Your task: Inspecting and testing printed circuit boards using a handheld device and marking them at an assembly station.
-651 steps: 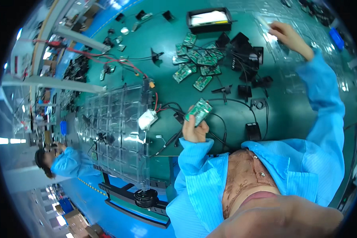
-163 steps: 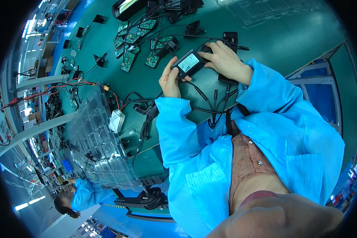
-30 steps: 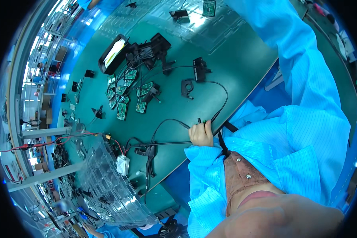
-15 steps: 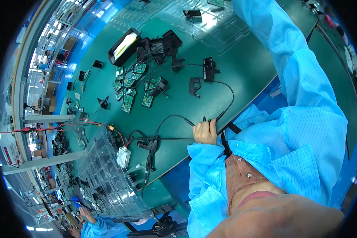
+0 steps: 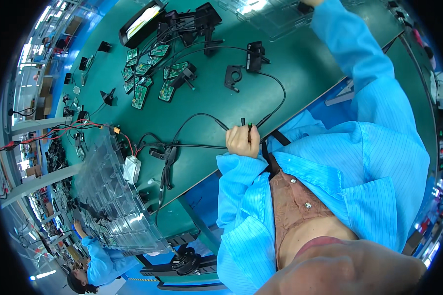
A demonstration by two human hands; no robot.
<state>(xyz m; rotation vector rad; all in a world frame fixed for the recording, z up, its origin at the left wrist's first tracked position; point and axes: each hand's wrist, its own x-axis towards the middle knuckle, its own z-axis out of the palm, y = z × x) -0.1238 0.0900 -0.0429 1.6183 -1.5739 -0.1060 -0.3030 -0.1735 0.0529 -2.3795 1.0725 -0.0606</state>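
Note:
My left hand [image 5: 243, 141] is closed round several black cables [image 5: 197, 116] near the table's front edge. Short connector ends, one with a green tip, stick up beside the thumb. One cable loops up to a black display housing [image 5: 255, 56] with a bracket; a black ring clamp [image 5: 233, 77] lies beside it. Another runs left to a black brake lever [image 5: 165, 154]. My right hand [image 5: 314, 2] reaches to the top edge over the clear plastic tray [image 5: 275, 29], mostly cut off. A small black part [image 5: 304, 7] shows at its fingers.
Green circuit boards [image 5: 140, 93] lie in a cluster with black housings [image 5: 207, 17] and a black box [image 5: 142, 22] behind. Stacked clear trays [image 5: 118, 191] stand at the left, next to a white block [image 5: 131, 169] with red wires. Another person [image 5: 98, 258] sits at the lower left.
My right hand has come back into view at the top edge, with a small black part at its fingers. My left hand keeps its grip while the whole view shifts.

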